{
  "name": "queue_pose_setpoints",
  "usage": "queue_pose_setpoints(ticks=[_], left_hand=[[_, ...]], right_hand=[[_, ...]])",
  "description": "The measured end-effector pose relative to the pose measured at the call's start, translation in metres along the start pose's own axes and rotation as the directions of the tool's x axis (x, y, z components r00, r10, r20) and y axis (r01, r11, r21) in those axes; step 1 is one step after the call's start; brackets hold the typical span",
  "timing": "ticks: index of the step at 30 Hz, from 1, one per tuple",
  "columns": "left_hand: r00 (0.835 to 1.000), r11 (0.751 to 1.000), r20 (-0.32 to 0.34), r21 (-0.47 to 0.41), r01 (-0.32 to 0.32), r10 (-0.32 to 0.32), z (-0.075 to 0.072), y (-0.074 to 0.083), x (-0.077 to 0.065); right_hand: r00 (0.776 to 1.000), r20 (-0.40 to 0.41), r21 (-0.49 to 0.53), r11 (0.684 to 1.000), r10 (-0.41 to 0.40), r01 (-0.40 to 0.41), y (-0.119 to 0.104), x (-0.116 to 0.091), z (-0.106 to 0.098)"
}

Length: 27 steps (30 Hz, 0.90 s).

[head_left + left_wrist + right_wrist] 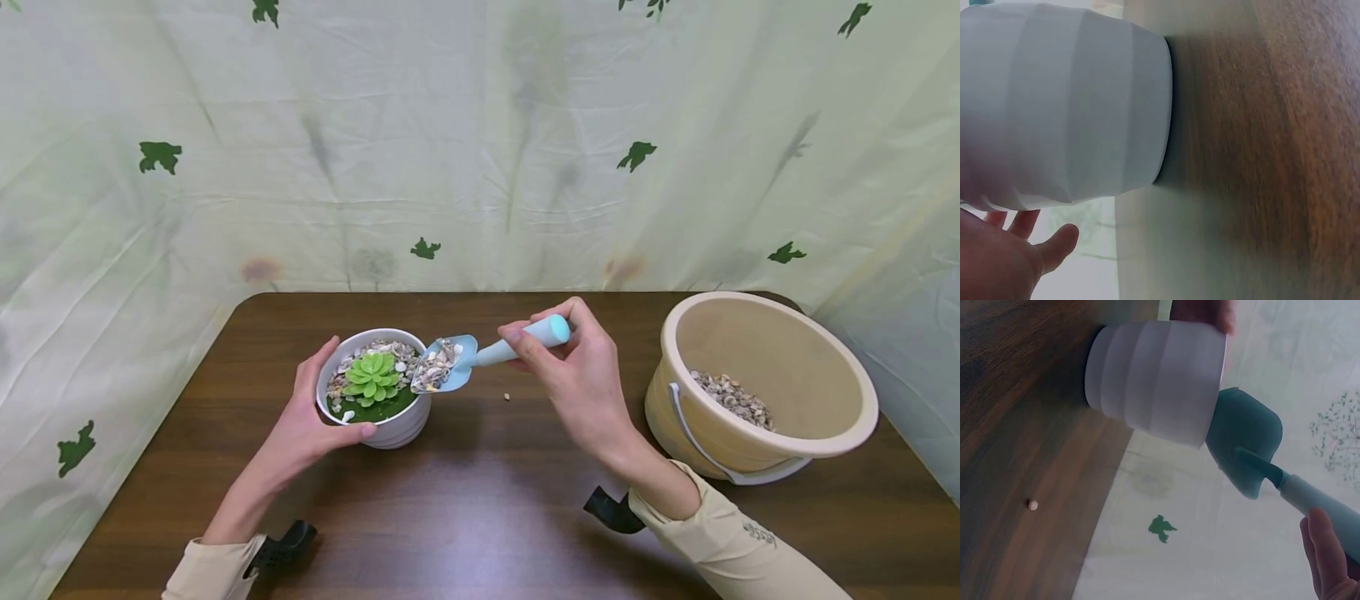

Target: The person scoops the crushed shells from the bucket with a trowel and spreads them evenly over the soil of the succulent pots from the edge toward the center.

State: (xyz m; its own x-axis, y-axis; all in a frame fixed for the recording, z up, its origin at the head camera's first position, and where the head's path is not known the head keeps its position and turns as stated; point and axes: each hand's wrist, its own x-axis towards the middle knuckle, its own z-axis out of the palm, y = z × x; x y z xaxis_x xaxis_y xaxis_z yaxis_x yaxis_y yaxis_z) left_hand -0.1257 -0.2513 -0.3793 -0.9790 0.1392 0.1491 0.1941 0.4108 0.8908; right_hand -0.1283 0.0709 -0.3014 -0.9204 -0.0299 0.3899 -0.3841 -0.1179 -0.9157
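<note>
A white ridged plant pot (397, 431) stands upright on the table, holding a green succulent (372, 378) with small stones and green moss around it. My left hand (306, 425) holds the pot's left side near the rim, thumb toward the front; its fingers are partly hidden in the left wrist view. With my right hand (581, 375) I grip the handle of a light-blue hand trowel (517, 346). The trowel's blade (1247, 431) is at the pot's right rim, loaded with small stones (437, 365). Whether the blade touches the rim, I cannot tell.
A beige bucket (663, 425) with a grey handle stands at the right, with more small stones (733, 400) inside. One loose stone (507, 397) lies on the brown wooden table (465, 500) between pot and bucket. A patterned curtain (480, 167) hangs behind.
</note>
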Motion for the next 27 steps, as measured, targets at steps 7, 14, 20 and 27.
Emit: queue_pose_setpoints(ticks=[7,14,20,27], left_hand=[[0.997,0.991,0.078,-0.127,0.029,-0.019,-0.0037,0.0011,-0.0031],[0.999,0.995,0.050,-0.103,-0.002,0.007,-0.0025,-0.0006,-0.0019],[1.000,1.000,0.019,-0.002,-0.015,0.015,-0.0003,-0.0007,0.0014],[0.997,0.999,0.082,-0.042,0.019,-0.015,-0.0037,0.0014,-0.0014]], right_hand=[[1.000,0.000,-0.025,1.000,-0.007,0.007,-0.0006,0.0004,0.0000],[1.000,-0.003,-0.029,1.000,-0.007,0.006,-0.0022,0.0005,0.0003],[1.000,-0.003,-0.038,0.999,-0.006,0.006,-0.0027,0.0001,-0.0001],[1.000,0.005,-0.045,0.999,-0.007,0.008,-0.0025,0.0005,-0.0011]])
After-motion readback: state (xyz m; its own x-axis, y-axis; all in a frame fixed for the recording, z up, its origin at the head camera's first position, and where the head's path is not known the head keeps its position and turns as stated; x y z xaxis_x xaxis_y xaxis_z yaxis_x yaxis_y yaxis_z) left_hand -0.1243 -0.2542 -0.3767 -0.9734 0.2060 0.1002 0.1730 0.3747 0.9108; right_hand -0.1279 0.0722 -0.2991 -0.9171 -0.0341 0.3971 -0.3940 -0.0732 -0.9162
